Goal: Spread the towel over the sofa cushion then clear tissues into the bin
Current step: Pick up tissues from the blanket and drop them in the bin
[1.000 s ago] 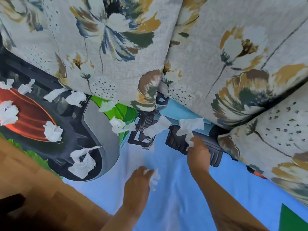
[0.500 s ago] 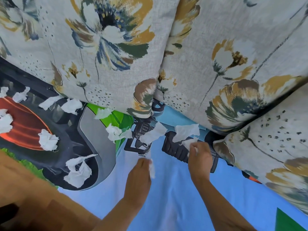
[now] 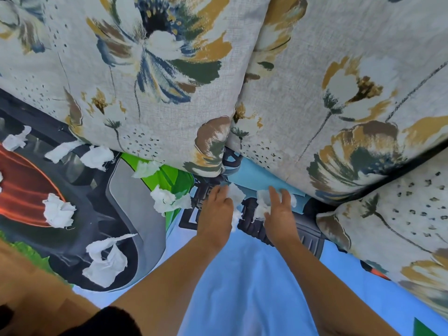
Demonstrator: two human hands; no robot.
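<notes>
Though unbinned, tissues under hands

The floral back cushions wall off everything beyond the towel, overhanging its far edge where both hands work. On the near side of the cushions the plain blue cloth lies open between the forearms. Left of that, crumpled tissues dot the printed part, with bare gaps between them.
</notes>
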